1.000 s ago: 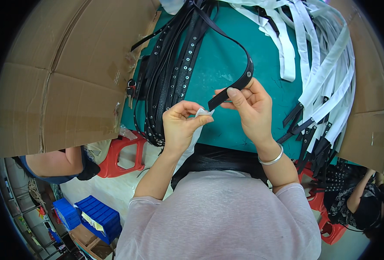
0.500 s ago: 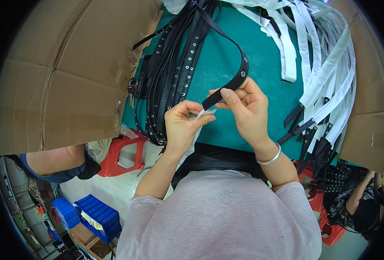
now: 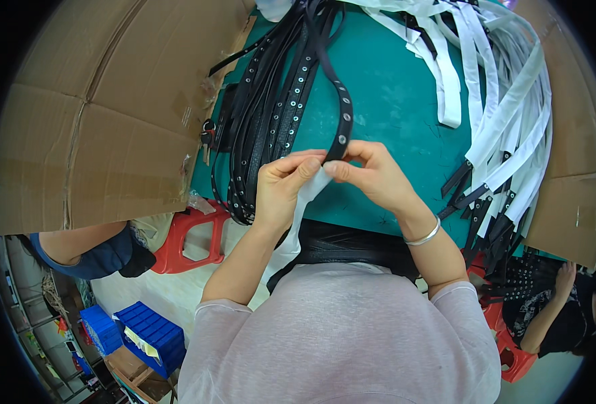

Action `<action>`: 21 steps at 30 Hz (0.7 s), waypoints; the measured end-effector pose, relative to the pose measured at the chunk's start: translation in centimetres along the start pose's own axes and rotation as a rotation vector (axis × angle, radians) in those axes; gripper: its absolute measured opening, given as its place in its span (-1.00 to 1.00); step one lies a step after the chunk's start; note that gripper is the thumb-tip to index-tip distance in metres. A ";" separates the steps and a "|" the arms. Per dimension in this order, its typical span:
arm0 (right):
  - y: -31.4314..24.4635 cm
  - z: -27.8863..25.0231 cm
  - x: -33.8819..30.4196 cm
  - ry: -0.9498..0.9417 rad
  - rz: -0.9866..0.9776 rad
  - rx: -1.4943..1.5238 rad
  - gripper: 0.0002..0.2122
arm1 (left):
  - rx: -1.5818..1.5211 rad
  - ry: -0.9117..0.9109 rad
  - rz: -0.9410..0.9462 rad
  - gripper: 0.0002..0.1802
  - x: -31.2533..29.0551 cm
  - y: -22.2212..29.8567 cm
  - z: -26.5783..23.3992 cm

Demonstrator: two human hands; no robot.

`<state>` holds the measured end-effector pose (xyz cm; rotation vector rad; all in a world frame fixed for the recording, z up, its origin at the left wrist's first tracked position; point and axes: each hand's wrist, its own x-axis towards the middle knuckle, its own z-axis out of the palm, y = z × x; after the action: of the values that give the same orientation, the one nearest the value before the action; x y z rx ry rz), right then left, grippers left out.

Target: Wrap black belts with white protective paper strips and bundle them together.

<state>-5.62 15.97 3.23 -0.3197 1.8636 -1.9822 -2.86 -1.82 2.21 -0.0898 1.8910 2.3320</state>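
Note:
Both hands meet above the near part of the green table. My left hand (image 3: 281, 185) pinches the end of a white sleeve (image 3: 310, 187), whose length hangs down toward my lap. A black belt (image 3: 344, 121) with metal eyelets curves down from the far side, and its end sits at the mouth of the sleeve. My right hand (image 3: 375, 178) is closed on that belt end, thumb in front. How far the tip reaches into the sleeve is hidden by my fingers. Just left lies a bundle of black eyeleted belts (image 3: 264, 114).
White-sleeved belts (image 3: 506, 121) with black ends are heaped at the right. Cardboard walls (image 3: 129, 121) flank the green table (image 3: 405, 161). Keys (image 3: 207, 135) lie by the left wall. Red stools (image 3: 189, 239), blue bins (image 3: 151, 337) and other people's arms (image 3: 555, 306) show beyond.
The belt's end has come down to the white sleeve's mouth, and my hands have drawn together. The belt's curve now hangs straighter and farther left.

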 end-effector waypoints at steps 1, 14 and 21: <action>0.5 0.0 0.0 -0.011 0.068 0.091 -0.84 | 0.006 0.019 0.044 -0.69 0.1 0.1 0.0; 4.1 1.1 3.5 0.041 0.300 0.482 -0.84 | -0.090 -0.517 -0.722 -0.66 -3.2 -0.4 -4.7; 4.6 5.1 1.8 -0.061 0.289 0.237 -0.83 | -0.349 -0.409 -0.699 -0.68 -3.7 -0.9 -6.1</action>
<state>-4.44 10.48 -1.05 -0.0375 1.5194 -1.9407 0.70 -7.89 0.53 -0.2425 1.0252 1.9565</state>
